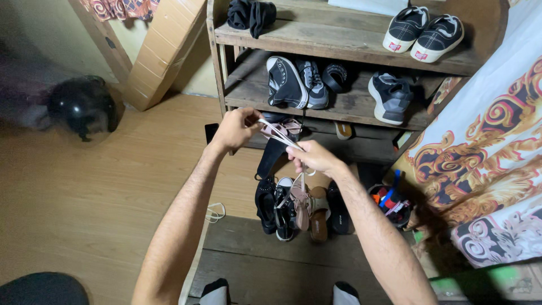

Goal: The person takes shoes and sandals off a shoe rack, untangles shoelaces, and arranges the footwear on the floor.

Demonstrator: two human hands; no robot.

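My left hand (236, 129) and my right hand (314, 156) each pinch an end of a white shoelace (278, 134), pulled taut between them in front of a wooden shoe rack (339, 49). A loop of the lace hangs below my right hand. Under my hands a dark sneaker with white laces (284, 208) lies on the floor among other footwear.
The rack holds black and white sneakers (423, 31), a dark high-top (285, 82) and a grey shoe (389, 97). Sandals (317, 212) and a black shoe lie below. A black helmet (83, 106) sits at left, a cardboard box (164, 51) leans nearby, patterned cloth (485, 152) hangs right.
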